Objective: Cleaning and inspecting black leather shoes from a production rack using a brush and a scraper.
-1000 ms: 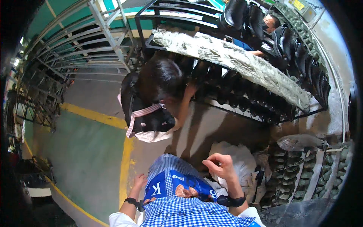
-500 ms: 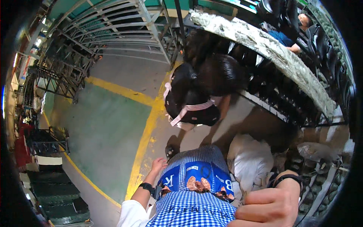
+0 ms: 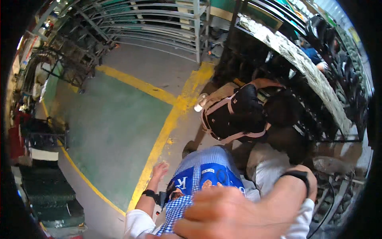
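Apron (image 3: pixel 203 173): blue-and-white check with a solid blue panel, worn down the person's front; it lies between the two hands, partly hidden by the right one.
Right hand (image 3: pixel 234 217): large and blurred close to the camera, its fingers bent inward; how tightly they close, whether they hold anything, and whether they touch the apron, I cannot tell.
Left hand (image 3: pixel 160 169): just beside the apron, over the floor, fingers loosely spread, with nothing seen in them.
Wrists: a black band (image 3: pixel 304 179) on the right, a dark band (image 3: pixel 148 192) on the left with a small dark box (image 3: pixel 160 198) by it.
Progress: the apron is already on; no other thing is seen in hand, and how much is finished or left cannot be judged from this view.
Beside the apron: a pale sack (image 3: pixel 270 165), to the right.
Ahead: a co-worker (image 3: pixel 238 113) in black with pale striped straps, bent low by the dark rack; a light, rough-surfaced strip (image 3: pixel 296 55) runs along that rack.
Farther out: a grey metal frame (image 3: pixel 197 32) beyond the green floor (image 3: pixel 119 119) and its yellow lines (image 3: pixel 139 83).
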A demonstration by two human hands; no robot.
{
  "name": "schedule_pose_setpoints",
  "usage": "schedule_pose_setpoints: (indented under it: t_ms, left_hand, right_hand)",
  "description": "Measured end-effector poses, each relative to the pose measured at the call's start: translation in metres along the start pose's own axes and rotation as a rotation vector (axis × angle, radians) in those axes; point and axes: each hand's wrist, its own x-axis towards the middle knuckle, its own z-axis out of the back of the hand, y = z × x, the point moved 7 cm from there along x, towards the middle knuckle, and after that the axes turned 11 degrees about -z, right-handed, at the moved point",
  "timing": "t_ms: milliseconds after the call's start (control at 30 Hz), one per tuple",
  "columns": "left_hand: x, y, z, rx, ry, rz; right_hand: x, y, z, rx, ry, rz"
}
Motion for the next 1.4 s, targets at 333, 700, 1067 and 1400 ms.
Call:
schedule_pose_setpoints:
  t_ms: [333,700,1067,1400]
  left_hand:
    - [0.025,0.019,0.136,-0.099,-0.105,0.006]
    - [0.059,-0.033,0.105,0.007,0.007,-0.017]
    - [0.035,-0.041,0.027,0.141,0.18,-0.085]
    - [-0.017,0.006,0.022,0.13,0.179,-0.059]
  right_hand:
    - [-0.022,0.018,-0.05,-0.176,0.054,-0.446]
    - [-0.043,-0.008,-0.047,-0.312,0.236,-1.215]
    - [-0.288,0.08,-0.064,-0.192,0.448,-1.777]
    - [-0.425,0.109,-0.084,-0.1,0.724,-2.17]
